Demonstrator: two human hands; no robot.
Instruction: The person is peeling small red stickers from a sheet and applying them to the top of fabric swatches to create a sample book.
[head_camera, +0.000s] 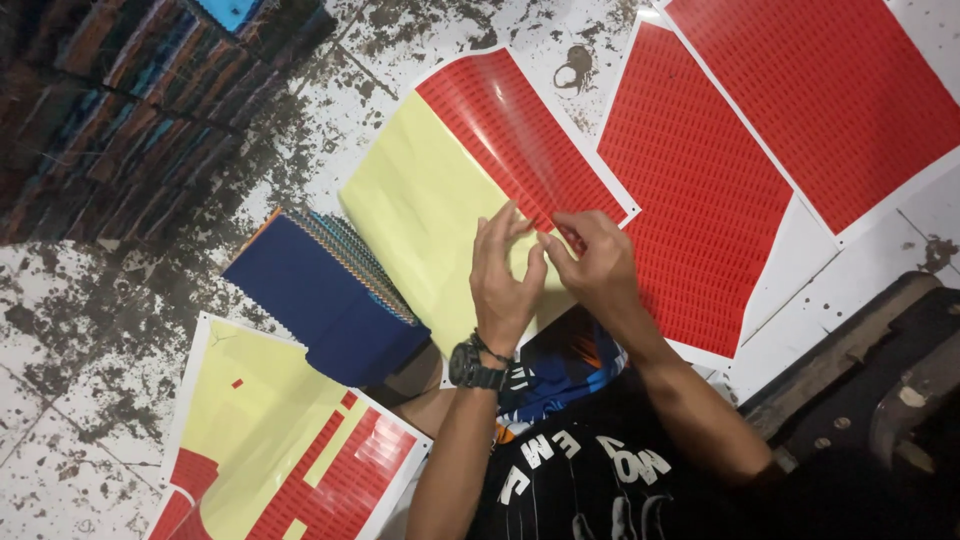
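1. Nearest, a mostly stripped sticker sheet lies by the knee; only patches of red labels remain on its yellow backing.
2. The left hand, fingers half curled, and the right hand pinch a small red label at the edge of the middle sheet; roughly half of it is peeled bare.
3. A stack of fabric swatches sits just beside.
4. Farther off, two full red sheets look untouched.
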